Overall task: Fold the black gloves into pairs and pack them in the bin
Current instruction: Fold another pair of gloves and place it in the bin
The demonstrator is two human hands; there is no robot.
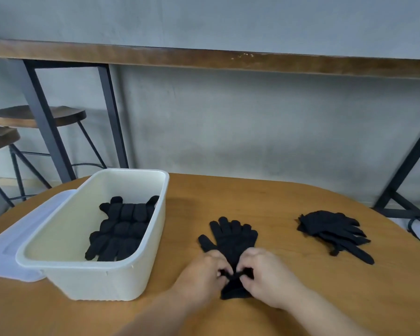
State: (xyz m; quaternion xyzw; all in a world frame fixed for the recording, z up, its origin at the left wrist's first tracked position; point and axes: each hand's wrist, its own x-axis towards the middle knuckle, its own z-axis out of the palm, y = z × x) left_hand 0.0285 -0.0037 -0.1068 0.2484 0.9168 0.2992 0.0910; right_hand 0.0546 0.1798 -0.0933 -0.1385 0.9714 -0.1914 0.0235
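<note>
Hands meet at the table's (289, 299) near edge, both on the cuff end of a black glove (230, 238) lying flat at mid-table, fingers pointing toward the far edge. Left hand (201, 275) has fingers curled, pinching the cuff fabric from the left; right hand (264, 275) does the same from the right, fingertips nearly touching the left's. Cuff is bunched between them. Can't tell if it's one glove or two stacked.

Bin (102, 282), cream plastic, sits toward the table's left edge, just left of the left hand. Folded gloves (121, 229) lie inside it along its right wall, in an overlapping row. Clear lid (17, 243) lies flat at the bin's left side, partly under it, by the table's left edge.

Pile of loose gloves (335, 231) sits toward the right edge, well apart from the hands.

Stools (34, 115) and a wooden counter (204, 58) stand beyond the far edge, against a grey wall.
</note>
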